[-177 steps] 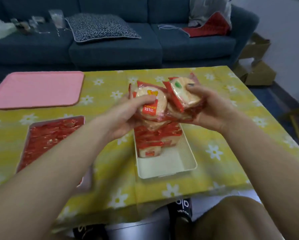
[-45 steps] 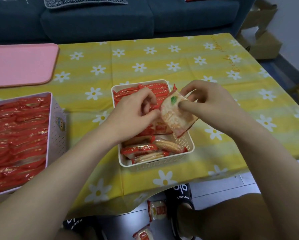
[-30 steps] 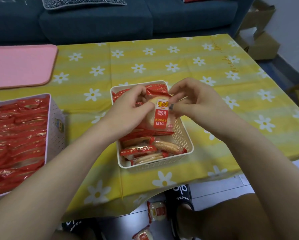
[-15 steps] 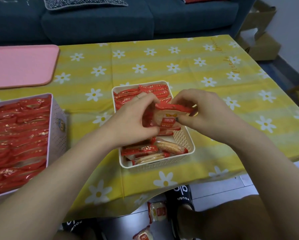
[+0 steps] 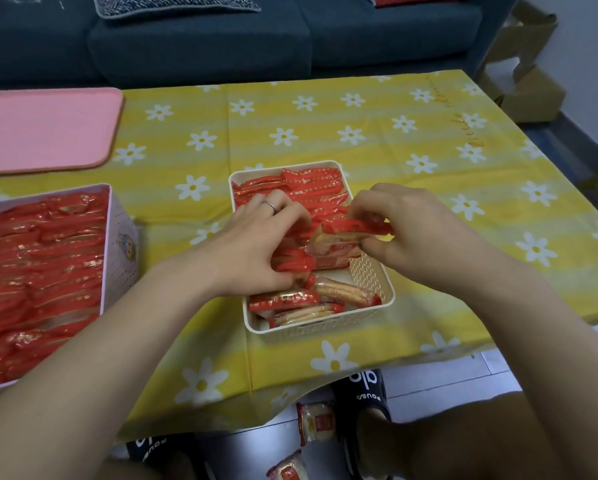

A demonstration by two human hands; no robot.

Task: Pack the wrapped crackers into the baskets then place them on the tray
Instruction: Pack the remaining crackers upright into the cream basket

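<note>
A cream basket [image 5: 373,271] stands in the middle of the yellow daisy tablecloth, nearly full of red-wrapped crackers [image 5: 308,188] set on edge. My right hand [image 5: 412,230] pinches one wrapped cracker [image 5: 339,242] by its red top edge, standing it inside the basket. My left hand [image 5: 259,247] curls its fingers round the packed crackers beside it, in the basket's middle. A pink basket [image 5: 117,233] at the left is packed full of red crackers. The pink tray [image 5: 44,129] lies at the far left.
Two wrapped crackers [image 5: 316,422] lie on the floor under the table's front edge, between my slippered feet. A dark blue sofa [image 5: 221,36] runs along the back. Cardboard boxes [image 5: 526,77] sit at the far right.
My right hand turned the cracker from flat to upright and lowered it into the basket's row. My left hand sank deeper among the packed crackers.
</note>
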